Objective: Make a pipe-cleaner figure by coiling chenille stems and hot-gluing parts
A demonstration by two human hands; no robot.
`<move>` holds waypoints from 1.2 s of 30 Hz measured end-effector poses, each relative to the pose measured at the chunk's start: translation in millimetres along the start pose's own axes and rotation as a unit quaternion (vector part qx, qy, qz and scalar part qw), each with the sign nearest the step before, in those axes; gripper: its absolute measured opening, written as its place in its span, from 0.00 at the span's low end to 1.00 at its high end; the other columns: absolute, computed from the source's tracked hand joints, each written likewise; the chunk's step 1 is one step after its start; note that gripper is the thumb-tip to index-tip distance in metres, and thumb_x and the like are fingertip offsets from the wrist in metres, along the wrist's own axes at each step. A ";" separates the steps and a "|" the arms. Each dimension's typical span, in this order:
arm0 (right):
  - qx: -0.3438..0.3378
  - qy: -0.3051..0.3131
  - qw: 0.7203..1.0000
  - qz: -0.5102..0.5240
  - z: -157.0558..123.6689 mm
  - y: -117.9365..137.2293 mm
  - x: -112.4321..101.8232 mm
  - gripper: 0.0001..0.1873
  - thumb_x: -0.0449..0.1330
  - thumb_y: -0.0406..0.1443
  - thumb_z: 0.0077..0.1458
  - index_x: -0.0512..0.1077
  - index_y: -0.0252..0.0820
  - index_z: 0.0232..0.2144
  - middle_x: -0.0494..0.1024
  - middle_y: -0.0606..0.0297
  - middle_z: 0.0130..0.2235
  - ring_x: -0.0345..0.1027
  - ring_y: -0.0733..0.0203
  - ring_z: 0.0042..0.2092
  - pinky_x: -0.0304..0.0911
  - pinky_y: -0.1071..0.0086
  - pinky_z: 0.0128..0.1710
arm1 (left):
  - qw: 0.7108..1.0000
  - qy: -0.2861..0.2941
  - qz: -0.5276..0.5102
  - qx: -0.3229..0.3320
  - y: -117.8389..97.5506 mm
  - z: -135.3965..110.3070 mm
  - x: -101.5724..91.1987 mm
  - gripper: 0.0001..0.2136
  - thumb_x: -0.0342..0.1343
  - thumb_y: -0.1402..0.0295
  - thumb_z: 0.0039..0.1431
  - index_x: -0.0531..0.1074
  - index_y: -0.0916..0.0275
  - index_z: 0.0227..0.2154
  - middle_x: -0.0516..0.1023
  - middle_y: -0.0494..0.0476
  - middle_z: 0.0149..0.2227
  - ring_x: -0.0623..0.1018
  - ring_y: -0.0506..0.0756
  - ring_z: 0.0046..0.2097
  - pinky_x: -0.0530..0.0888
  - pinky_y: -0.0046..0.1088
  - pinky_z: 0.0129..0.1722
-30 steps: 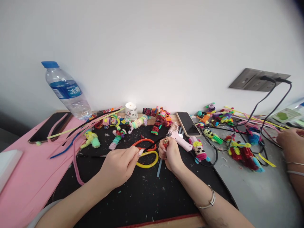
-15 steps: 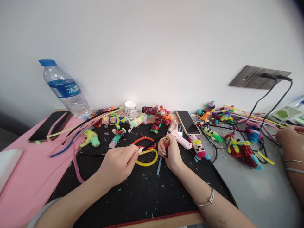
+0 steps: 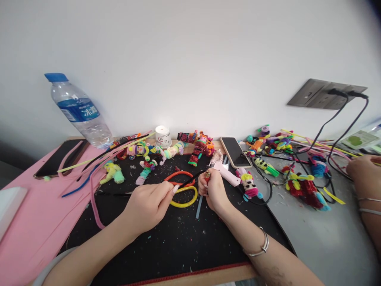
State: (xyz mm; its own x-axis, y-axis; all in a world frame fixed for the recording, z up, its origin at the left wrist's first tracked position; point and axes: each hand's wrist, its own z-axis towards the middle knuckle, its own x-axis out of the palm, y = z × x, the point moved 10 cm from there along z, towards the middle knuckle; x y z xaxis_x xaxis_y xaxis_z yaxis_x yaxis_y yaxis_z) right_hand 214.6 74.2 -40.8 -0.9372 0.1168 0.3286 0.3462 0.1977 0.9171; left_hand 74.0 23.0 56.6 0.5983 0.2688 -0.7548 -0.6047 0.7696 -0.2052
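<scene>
My left hand (image 3: 150,202) is closed in a pinch on a black pipe cleaner (image 3: 193,177), which runs across to my right hand. In my right hand (image 3: 214,191) the fingers are wrapped round a slim red stick (image 3: 207,177) with a brass-coloured end pointing up; its kind is unclear. Whether the pipe cleaner is wound on the stick is hidden by my fingers. Between and below my hands lie scissors with one orange and one yellow handle loop (image 3: 184,205), their blades partly behind my left hand. A pale pink glue gun (image 3: 228,174) lies just beyond my right hand.
Several pipe-cleaner figures (image 3: 199,149) line the back of the black mat (image 3: 166,246). A water bottle (image 3: 81,115), paper cup (image 3: 163,137), loose pipe cleaners (image 3: 97,210) and two phones (image 3: 235,152) lie around. Cords hang from the wall socket (image 3: 324,94). Another person's hand (image 3: 364,174) is at right.
The red stick has tilted slightly in my right hand, its brass-coloured end shifting a little to the left. My left hand keeps its pinch almost in place.
</scene>
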 end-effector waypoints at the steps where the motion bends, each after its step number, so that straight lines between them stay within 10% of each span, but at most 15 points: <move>1: 0.000 0.000 1.000 -0.001 0.0 -0.2 0.0 0.22 0.43 0.39 0.54 0.53 0.44 0.09 0.48 0.73 0.11 0.36 0.71 0.14 0.32 0.72 0.15 | 1.000 0.001 0.001 0.000 -0.2 -0.1 0.1 0.10 0.47 0.73 0.63 0.64 0.63 0.25 0.69 0.48 0.19 0.68 0.48 0.20 0.61 0.25 0.23; 23: -0.095 0.010 0.995 0.030 -0.7 14.3 -1.6 0.25 0.42 0.44 0.58 0.56 0.43 0.12 0.55 0.71 0.14 0.52 0.67 0.19 0.49 0.71 0.22 | 1.000 -0.009 0.000 -0.004 -1.1 -0.3 -4.8 0.10 0.46 0.73 0.63 0.66 0.62 0.26 0.71 0.48 0.19 0.68 0.47 0.20 0.61 0.24 0.23; 36: 0.012 0.048 0.998 0.037 -2.4 0.4 9.7 0.24 0.41 0.42 0.53 0.50 0.44 0.08 0.46 0.74 0.11 0.35 0.71 0.14 0.33 0.72 0.15 | 1.000 -0.005 -0.010 -0.002 -1.2 -0.5 -2.4 0.09 0.47 0.73 0.62 0.65 0.63 0.26 0.70 0.48 0.19 0.67 0.47 0.20 0.61 0.24 0.23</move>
State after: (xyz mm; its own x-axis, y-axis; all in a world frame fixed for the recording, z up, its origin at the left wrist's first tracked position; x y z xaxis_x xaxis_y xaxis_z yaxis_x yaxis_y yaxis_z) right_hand 205.6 73.1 -36.7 -0.9082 0.0379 0.4168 0.4147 0.2162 0.8839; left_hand 73.0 21.1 58.4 0.6155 0.2598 -0.7441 -0.5946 0.7727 -0.2221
